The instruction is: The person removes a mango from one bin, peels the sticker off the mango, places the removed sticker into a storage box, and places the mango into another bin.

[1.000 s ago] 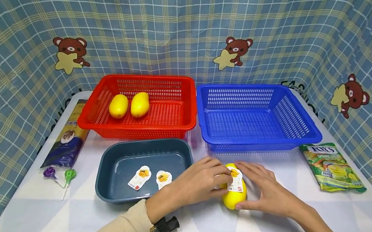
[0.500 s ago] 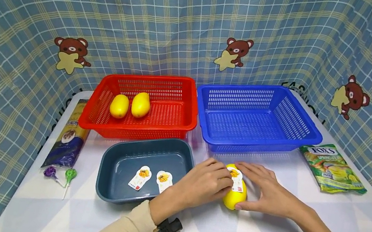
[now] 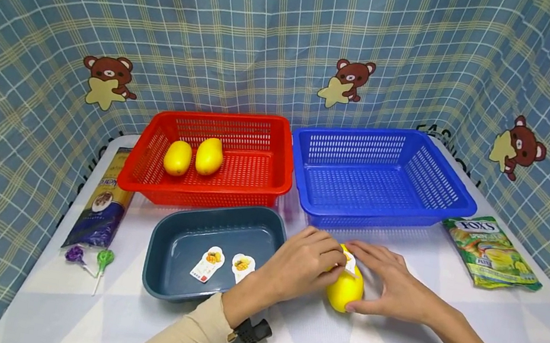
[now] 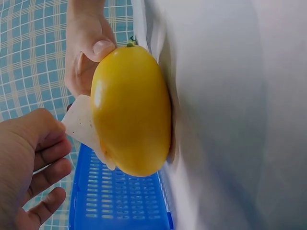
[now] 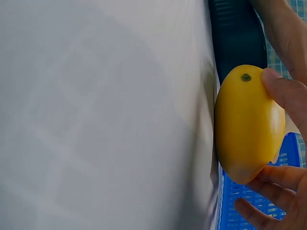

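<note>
A yellow mango (image 3: 344, 294) lies on the table in front of the blue basket. My right hand (image 3: 393, 285) holds it at both ends, thumb by the near end and fingers by the far end. On its upper side is a white sticker (image 4: 82, 122) with a small mango picture. My left hand (image 3: 301, 265) pinches one end of this sticker, which stands away from the skin in the left wrist view. The sticker's other end touches the mango. Two similar stickers (image 3: 208, 264) lie in the dark tray, one partly behind my left wrist.
A red basket (image 3: 196, 192) with two mangoes (image 3: 177, 158) stands behind the dark tray (image 3: 157, 249). The blue basket (image 3: 371, 214) is to its right. A Fox's candy bag (image 3: 491, 252) lies far right. At the left are a long packet (image 3: 101, 201) and two lollipops (image 3: 105, 257).
The sticker lay flat along the mango; its near end is now raised and bent up in my left fingers. My right hand stays around the mango, almost unmoved.
</note>
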`<action>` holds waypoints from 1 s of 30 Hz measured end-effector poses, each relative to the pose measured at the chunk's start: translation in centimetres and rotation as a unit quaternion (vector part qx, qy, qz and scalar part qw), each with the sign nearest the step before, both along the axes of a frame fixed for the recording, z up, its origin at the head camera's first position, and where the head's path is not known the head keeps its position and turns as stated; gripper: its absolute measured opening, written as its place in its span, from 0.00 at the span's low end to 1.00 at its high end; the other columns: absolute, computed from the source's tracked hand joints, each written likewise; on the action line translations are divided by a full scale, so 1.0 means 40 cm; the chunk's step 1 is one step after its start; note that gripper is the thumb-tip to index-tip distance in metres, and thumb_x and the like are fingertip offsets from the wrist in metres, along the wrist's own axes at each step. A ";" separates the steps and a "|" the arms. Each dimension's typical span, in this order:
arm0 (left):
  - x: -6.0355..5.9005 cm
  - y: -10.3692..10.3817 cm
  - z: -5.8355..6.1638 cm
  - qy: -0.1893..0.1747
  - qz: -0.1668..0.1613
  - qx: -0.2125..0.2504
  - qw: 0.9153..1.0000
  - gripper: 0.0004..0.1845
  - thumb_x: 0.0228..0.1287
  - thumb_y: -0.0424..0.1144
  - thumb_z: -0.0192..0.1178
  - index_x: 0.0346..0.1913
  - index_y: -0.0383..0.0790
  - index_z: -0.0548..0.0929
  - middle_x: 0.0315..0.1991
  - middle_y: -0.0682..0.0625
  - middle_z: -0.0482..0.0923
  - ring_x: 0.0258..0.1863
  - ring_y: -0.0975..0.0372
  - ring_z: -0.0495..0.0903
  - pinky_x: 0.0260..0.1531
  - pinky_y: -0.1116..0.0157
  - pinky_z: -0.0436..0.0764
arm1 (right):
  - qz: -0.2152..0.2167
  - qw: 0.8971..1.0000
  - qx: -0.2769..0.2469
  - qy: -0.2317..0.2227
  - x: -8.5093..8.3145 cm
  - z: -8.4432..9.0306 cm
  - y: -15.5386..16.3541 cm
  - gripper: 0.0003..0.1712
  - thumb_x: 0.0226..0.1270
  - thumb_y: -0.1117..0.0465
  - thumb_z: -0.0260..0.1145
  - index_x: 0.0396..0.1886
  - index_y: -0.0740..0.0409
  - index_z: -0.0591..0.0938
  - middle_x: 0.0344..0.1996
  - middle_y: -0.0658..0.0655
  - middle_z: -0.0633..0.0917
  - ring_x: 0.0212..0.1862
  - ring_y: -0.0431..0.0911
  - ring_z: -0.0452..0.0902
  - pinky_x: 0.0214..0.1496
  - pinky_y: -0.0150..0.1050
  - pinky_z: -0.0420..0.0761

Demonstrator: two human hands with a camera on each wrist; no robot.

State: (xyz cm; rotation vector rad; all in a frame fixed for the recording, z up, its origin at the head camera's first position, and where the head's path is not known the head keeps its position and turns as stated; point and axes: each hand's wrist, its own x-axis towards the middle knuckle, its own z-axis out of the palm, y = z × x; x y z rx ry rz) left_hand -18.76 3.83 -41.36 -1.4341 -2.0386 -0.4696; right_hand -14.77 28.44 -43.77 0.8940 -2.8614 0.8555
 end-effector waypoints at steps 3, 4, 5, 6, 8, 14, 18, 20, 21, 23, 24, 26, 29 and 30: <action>-0.002 -0.002 0.001 -0.005 0.002 0.019 1.000 0.03 0.64 0.38 0.65 0.36 0.46 0.88 0.36 0.57 0.83 0.41 0.65 0.79 0.44 0.70 0.73 | -0.002 1.000 0.002 0.000 0.000 -0.003 -0.002 0.59 0.48 0.30 0.75 0.75 0.53 0.67 0.72 0.53 0.69 0.71 0.54 0.60 0.64 0.62 0.55; -0.004 -0.003 0.003 -0.009 0.005 0.026 1.000 0.03 0.64 0.38 0.65 0.36 0.45 0.88 0.36 0.57 0.83 0.41 0.65 0.79 0.43 0.70 0.73 | -0.003 1.000 0.001 0.001 0.000 -0.004 -0.001 0.59 0.48 0.30 0.76 0.75 0.53 0.67 0.72 0.53 0.69 0.71 0.54 0.61 0.65 0.63 0.55; -0.006 -0.004 0.006 -0.014 0.009 0.034 0.999 0.03 0.64 0.38 0.65 0.36 0.45 0.88 0.36 0.57 0.83 0.41 0.65 0.79 0.42 0.70 0.73 | -0.004 1.000 0.000 0.002 0.000 -0.005 0.000 0.59 0.47 0.30 0.76 0.75 0.53 0.67 0.72 0.53 0.69 0.71 0.54 0.61 0.64 0.63 0.55; -0.008 -0.006 0.009 -0.021 0.012 0.043 0.999 0.03 0.64 0.38 0.66 0.37 0.45 0.88 0.36 0.57 0.83 0.40 0.65 0.78 0.43 0.70 0.74 | -0.004 1.000 -0.001 0.002 0.001 -0.006 0.000 0.59 0.47 0.30 0.76 0.75 0.53 0.68 0.72 0.53 0.69 0.70 0.54 0.61 0.65 0.63 0.55; -0.012 -0.010 0.019 -0.038 0.017 0.063 0.997 0.02 0.63 0.37 0.66 0.37 0.44 0.88 0.37 0.56 0.83 0.41 0.65 0.78 0.45 0.71 0.74 | -0.005 1.000 -0.003 0.001 0.001 -0.006 0.002 0.58 0.47 0.31 0.77 0.74 0.53 0.69 0.72 0.54 0.69 0.71 0.55 0.61 0.65 0.64 0.54; -0.019 -0.042 0.059 -0.091 0.019 0.116 0.989 0.03 0.64 0.37 0.67 0.38 0.42 0.88 0.39 0.54 0.84 0.43 0.64 0.79 0.47 0.72 0.75 | -0.012 1.000 0.000 -0.011 0.001 -0.008 0.000 0.58 0.46 0.31 0.77 0.72 0.57 0.71 0.71 0.59 0.70 0.70 0.59 0.60 0.66 0.67 0.53; -0.022 -0.084 0.086 -0.105 0.034 0.144 0.983 0.02 0.63 0.36 0.69 0.37 0.42 0.88 0.39 0.53 0.84 0.43 0.63 0.80 0.47 0.72 0.75 | -0.011 1.000 -0.002 -0.018 -0.002 -0.009 -0.005 0.60 0.45 0.29 0.76 0.75 0.52 0.67 0.72 0.53 0.68 0.72 0.54 0.59 0.65 0.65 0.55; -0.024 -0.113 0.097 -0.108 0.047 0.154 0.981 0.03 0.62 0.35 0.69 0.37 0.42 0.88 0.39 0.53 0.84 0.42 0.63 0.79 0.46 0.71 0.76 | -0.011 1.000 -0.002 -0.017 -0.003 -0.008 -0.007 0.61 0.45 0.28 0.76 0.76 0.50 0.67 0.72 0.51 0.68 0.72 0.53 0.59 0.65 0.64 0.56; -0.025 -0.129 0.102 -0.110 0.054 0.158 0.980 0.03 0.62 0.35 0.69 0.38 0.41 0.88 0.39 0.52 0.84 0.41 0.62 0.79 0.46 0.70 0.76 | -0.012 1.000 -0.001 -0.017 -0.003 -0.007 -0.008 0.61 0.45 0.28 0.76 0.76 0.50 0.67 0.72 0.51 0.68 0.71 0.53 0.59 0.65 0.63 0.56; -0.027 -0.161 0.112 -0.111 0.067 0.162 0.978 0.03 0.61 0.34 0.70 0.38 0.41 0.88 0.39 0.52 0.84 0.41 0.61 0.79 0.45 0.68 0.76 | -0.014 1.000 0.002 -0.016 -0.003 -0.006 -0.008 0.61 0.45 0.28 0.76 0.76 0.50 0.66 0.72 0.52 0.68 0.71 0.53 0.59 0.65 0.64 0.56; -0.028 -0.178 0.115 -0.111 0.074 0.162 0.978 0.03 0.61 0.34 0.70 0.38 0.40 0.88 0.39 0.52 0.84 0.41 0.61 0.79 0.44 0.67 0.76 | -0.015 1.000 0.002 -0.017 -0.002 -0.005 -0.008 0.62 0.45 0.28 0.76 0.76 0.51 0.66 0.72 0.52 0.69 0.71 0.54 0.60 0.65 0.64 0.56; -0.031 -0.211 0.119 -0.113 0.089 0.159 0.977 0.04 0.61 0.34 0.70 0.39 0.40 0.88 0.40 0.51 0.84 0.41 0.60 0.79 0.44 0.66 0.76 | -0.019 1.000 0.002 -0.019 -0.001 -0.004 -0.007 0.62 0.44 0.28 0.76 0.76 0.52 0.66 0.72 0.53 0.69 0.71 0.54 0.60 0.65 0.63 0.56; -0.034 -0.263 0.119 -0.113 0.113 0.144 0.977 0.04 0.61 0.34 0.70 0.39 0.41 0.88 0.40 0.52 0.84 0.42 0.60 0.78 0.43 0.65 0.76 | -0.022 1.000 0.002 -0.022 0.000 -0.003 -0.005 0.62 0.45 0.29 0.76 0.76 0.52 0.66 0.72 0.54 0.68 0.71 0.55 0.60 0.65 0.64 0.55; -0.035 -0.281 0.117 -0.113 0.121 0.137 0.977 0.04 0.62 0.34 0.70 0.39 0.41 0.88 0.40 0.52 0.84 0.42 0.60 0.78 0.43 0.65 0.76 | -0.022 0.999 0.002 -0.022 0.001 -0.003 -0.004 0.62 0.45 0.29 0.76 0.76 0.52 0.66 0.72 0.54 0.68 0.71 0.55 0.60 0.65 0.64 0.55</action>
